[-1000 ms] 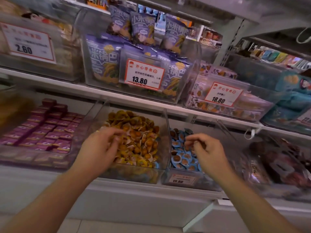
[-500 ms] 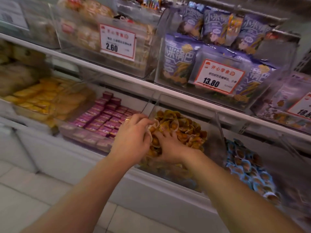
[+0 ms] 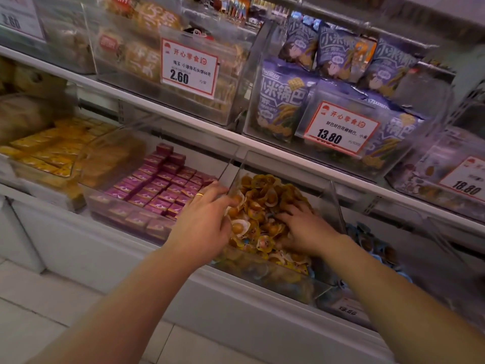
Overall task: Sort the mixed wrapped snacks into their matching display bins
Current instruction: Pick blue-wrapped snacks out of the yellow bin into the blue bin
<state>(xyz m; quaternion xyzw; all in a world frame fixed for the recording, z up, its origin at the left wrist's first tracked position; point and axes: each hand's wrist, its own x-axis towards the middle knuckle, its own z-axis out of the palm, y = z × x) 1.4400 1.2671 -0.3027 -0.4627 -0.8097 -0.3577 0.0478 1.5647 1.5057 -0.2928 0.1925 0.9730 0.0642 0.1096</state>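
Observation:
A clear bin point(image 3: 262, 282) on the lower shelf holds a heap of yellow wrapped snacks point(image 3: 265, 195). My left hand point(image 3: 202, 222), with a gold ring, lies at the bin's left side. Its fingers stretch toward the divider and its thumb touches the heap. My right hand point(image 3: 304, 227) is spread palm-down on the right of the heap, fingertips pushed in among the wrappers. A scrap of blue wrapper point(image 3: 246, 241) shows between the yellow ones. To the right, a neighbouring bin holds blue wrapped snacks point(image 3: 367, 240).
Left of the yellow bin are pink boxes point(image 3: 162, 185) in rows, then yellow boxes point(image 3: 49, 151). The shelf above carries bins of purple bags point(image 3: 283, 101) and of pastries point(image 3: 147, 56), with price tags. Its edge overhangs the lower bins. Below is a white cabinet front point(image 3: 131, 264).
My right hand has moved left from the blue snack bin into the yellow one, beside my left hand. My view has swung left and closer.

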